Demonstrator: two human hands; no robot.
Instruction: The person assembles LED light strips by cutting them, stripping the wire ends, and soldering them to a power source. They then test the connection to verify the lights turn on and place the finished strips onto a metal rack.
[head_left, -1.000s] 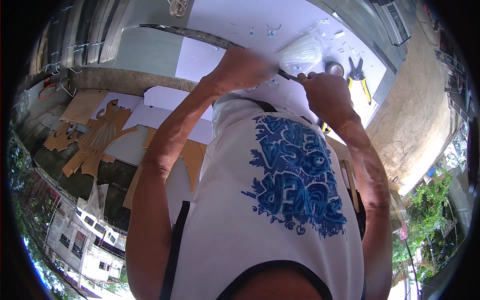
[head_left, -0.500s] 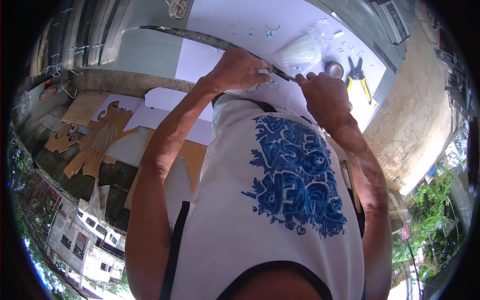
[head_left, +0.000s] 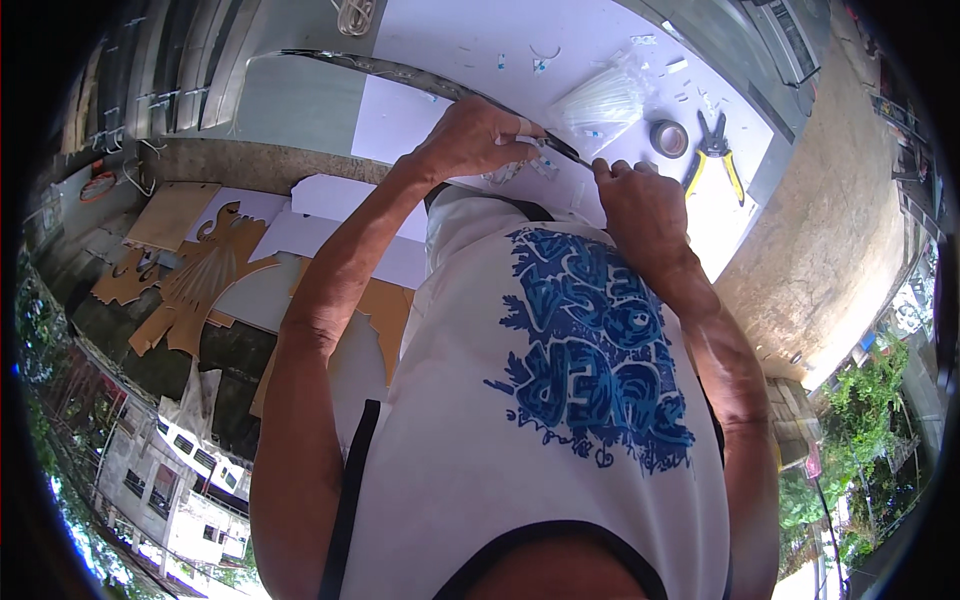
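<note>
A long, narrow dark strip (head_left: 400, 74) curves across the white worktop from the upper left. My left hand (head_left: 475, 140) is closed around it, thumb and fingers pinched near its right part. My right hand (head_left: 643, 212) is closed too, its fingertips on a thin dark rod-like piece (head_left: 568, 150) that reaches toward the left hand. Whether this piece is the strip's own end or a separate tool, I cannot tell. Small clear and white scraps (head_left: 543, 166) lie just beneath the hands. Close by is a clear bag of thin white cable ties (head_left: 605, 102).
Right of the bag lie a roll of dark tape (head_left: 668, 139) and wire strippers (head_left: 713, 152) with yellow-and-black handles. More cut scraps (head_left: 541, 67) dot the white board (head_left: 470, 35). A coiled pale cord (head_left: 354, 17) lies at the top. Brown cut-out panels (head_left: 205, 275) stand at lower left.
My right hand has shifted slightly left and down, uncovering more of the tape roll. The left hand stays at nearly the same place on the strip.
</note>
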